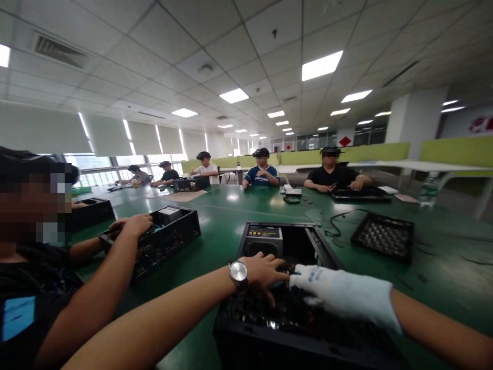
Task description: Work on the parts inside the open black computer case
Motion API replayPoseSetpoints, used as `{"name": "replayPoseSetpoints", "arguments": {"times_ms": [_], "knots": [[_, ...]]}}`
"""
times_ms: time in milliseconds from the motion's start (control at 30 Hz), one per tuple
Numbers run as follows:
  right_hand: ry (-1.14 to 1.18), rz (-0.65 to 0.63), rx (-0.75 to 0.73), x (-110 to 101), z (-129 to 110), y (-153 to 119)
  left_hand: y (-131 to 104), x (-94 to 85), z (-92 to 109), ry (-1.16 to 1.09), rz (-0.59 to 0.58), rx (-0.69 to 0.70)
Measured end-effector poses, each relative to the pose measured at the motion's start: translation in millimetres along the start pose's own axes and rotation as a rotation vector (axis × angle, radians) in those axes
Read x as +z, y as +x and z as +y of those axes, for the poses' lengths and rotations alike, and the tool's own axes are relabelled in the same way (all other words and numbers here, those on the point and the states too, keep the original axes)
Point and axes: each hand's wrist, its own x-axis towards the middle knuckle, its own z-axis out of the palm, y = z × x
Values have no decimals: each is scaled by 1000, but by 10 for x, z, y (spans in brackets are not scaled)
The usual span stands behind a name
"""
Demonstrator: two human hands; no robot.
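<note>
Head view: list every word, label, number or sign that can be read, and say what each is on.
None can be read.
White glove on the right hand: blue print, blurred.
Label on the power supply in the open computer case: too small.
Red diamond sign on the far pillar: no legible text.

A long green table (231, 216) is carrying the work. An open black computer case (277, 308) is lying at the near edge. A second open case (162, 241) is sitting to its left. A black tray (383, 236) is resting to the right, with loose cables (339, 221) trailing beside it. A sheet of cardboard (185, 196) is lying at the far left, and a water bottle (427, 189) is standing far right.
</note>
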Motion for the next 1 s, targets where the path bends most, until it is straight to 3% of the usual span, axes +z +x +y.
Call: {"name": "replayPoseSetpoints", "arguments": {"times_ms": [100, 200, 300, 600, 700, 800, 900, 1000], "knots": [[-15, -152, 107, -116, -66, 57, 189, 80, -25, 5, -108, -125], [-89, -200, 156, -190, -79, 132, 299, 82, -92, 9, -140, -190], [-162, -188, 157, -207, 3, 240, 317, 50, -145, 45, -121, -151], [-204, -146, 186, -180, 281, 495, 208, 11, -184, 57, -184, -204], [-204, -135, 187, -144, 349, 557, 68, -161, -247, 112, -49, -170], [-212, -140, 184, -98, 408, 707, -229, -419, -248, 211, 146, -169], [-191, -127, 128, 0, 402, 946, -612, -642, -197, 177, 208, -164], [-120, -76, 21, 197, 290, 1190, -913, -723, -126, 58, 244, -112]]}}
